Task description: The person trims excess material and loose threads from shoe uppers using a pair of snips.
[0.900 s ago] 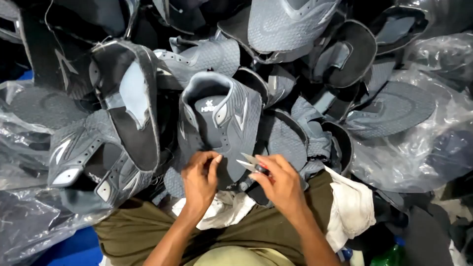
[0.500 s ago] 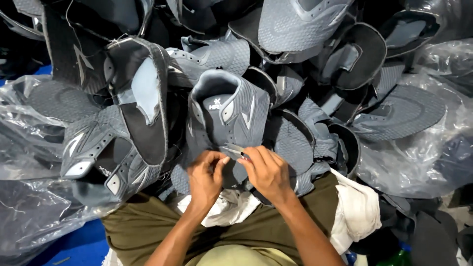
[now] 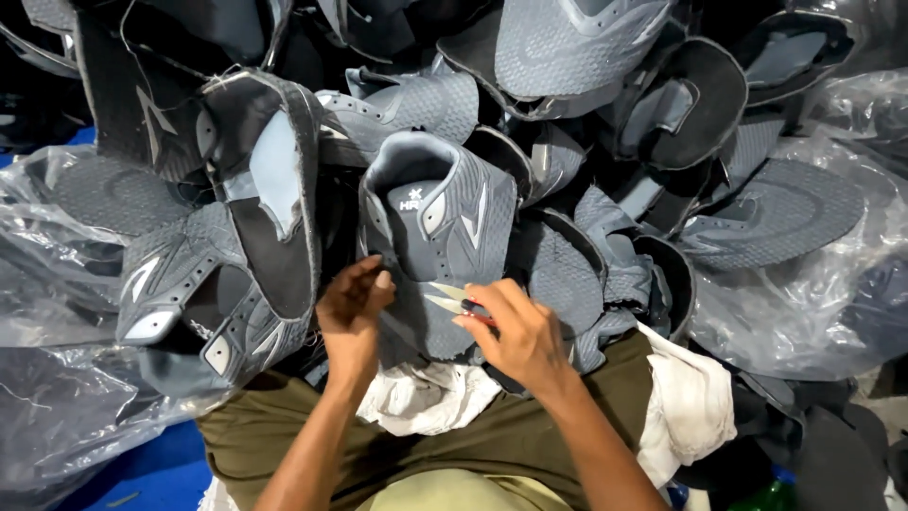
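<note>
A grey shoe upper [image 3: 437, 237] with white side marks lies on my lap, its collar pointing away from me. My left hand [image 3: 352, 308] pinches its near left edge between thumb and fingers. My right hand [image 3: 515, 331] holds small thread snips [image 3: 446, 297] with pale blades, their open tips pointing left toward my left hand, just over the upper's lower part. The two hands are a few centimetres apart.
Several more grey and black shoe uppers [image 3: 246, 199] are heaped all round and ahead. Crumpled clear plastic bags [image 3: 804, 284] lie at right and left [image 3: 66, 284]. White cloth [image 3: 426, 397] covers my olive-green trousers [image 3: 454, 445]. Blue floor [image 3: 161, 473] shows at lower left.
The view has shifted a little, and my hands now sit lower on the upper. My right hand has turned the snips so their blades point left toward my left hand.
</note>
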